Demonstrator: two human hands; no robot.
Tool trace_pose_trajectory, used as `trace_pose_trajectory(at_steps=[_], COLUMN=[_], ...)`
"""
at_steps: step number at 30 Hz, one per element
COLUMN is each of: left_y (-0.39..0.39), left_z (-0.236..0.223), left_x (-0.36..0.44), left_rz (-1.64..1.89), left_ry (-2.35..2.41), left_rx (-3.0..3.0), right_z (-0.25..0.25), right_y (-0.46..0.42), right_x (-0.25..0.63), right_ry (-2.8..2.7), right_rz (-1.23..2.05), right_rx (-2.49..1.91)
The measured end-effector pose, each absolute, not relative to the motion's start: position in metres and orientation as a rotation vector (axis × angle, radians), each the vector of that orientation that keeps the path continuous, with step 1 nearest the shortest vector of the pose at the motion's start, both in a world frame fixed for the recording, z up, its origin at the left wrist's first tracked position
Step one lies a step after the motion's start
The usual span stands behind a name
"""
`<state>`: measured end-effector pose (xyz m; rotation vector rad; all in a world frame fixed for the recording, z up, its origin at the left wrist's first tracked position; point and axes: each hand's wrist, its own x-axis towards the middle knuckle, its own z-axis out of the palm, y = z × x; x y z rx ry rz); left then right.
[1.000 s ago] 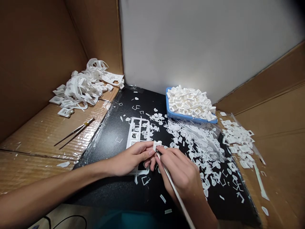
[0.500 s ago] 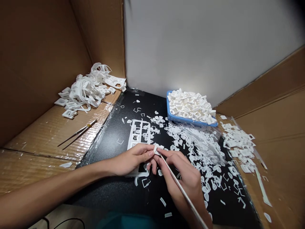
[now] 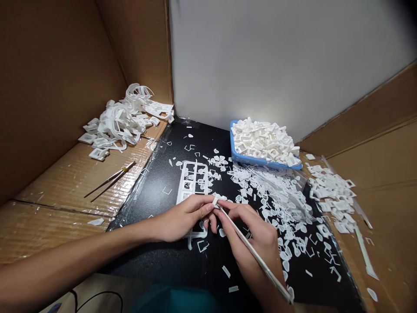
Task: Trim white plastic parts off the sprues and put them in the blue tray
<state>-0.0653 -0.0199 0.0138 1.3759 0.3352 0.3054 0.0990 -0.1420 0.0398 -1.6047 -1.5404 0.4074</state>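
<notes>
My left hand [image 3: 184, 217] pinches a small white plastic piece [image 3: 215, 200] between thumb and fingers, just above the black mat [image 3: 169, 261]. My right hand [image 3: 257, 241] is closed round a thin white stick tool [image 3: 254, 254], whose tip meets that piece. Under my left fingers lies a white plastic frame [image 3: 194, 179] with several windows, partly hidden by the hand.
A blue tray [image 3: 235, 153] heaped with white parts stands at the back. Loose white chips [image 3: 276, 204] litter the mat's right half, more parts [image 3: 332, 193] lie on cardboard at right. A pile of empty white frames [image 3: 125, 119] and a thin brush [image 3: 109, 181] lie at left. Cardboard walls enclose the space.
My right hand has tilted, swinging the stick's rear end rightwards; its tip stays at the piece. The view has shifted slightly. My left hand keeps its pinch.
</notes>
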Motion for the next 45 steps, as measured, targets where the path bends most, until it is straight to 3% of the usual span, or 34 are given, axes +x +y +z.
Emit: trace_pose_trajectory(at_steps=[13, 35, 45], left_y=[-0.021, -0.020, -0.015], left_z=[0.010, 0.007, 0.001], left_x=[-0.064, -0.063, -0.064], left_rz=[0.338, 0.352, 0.381], left_ry=[0.339, 0.346, 0.317], left_rx=[1.328, 1.063, 0.965], right_z=[0.043, 0.033, 0.025], right_y=[-0.139, -0.136, -0.139], right_x=[0.096, 0.091, 0.084], right_ry=[-1.589, -1.981, -1.884], right_rz=[0.382, -0.137, -0.261], right_rx=[-1.605, -1.529, -1.408])
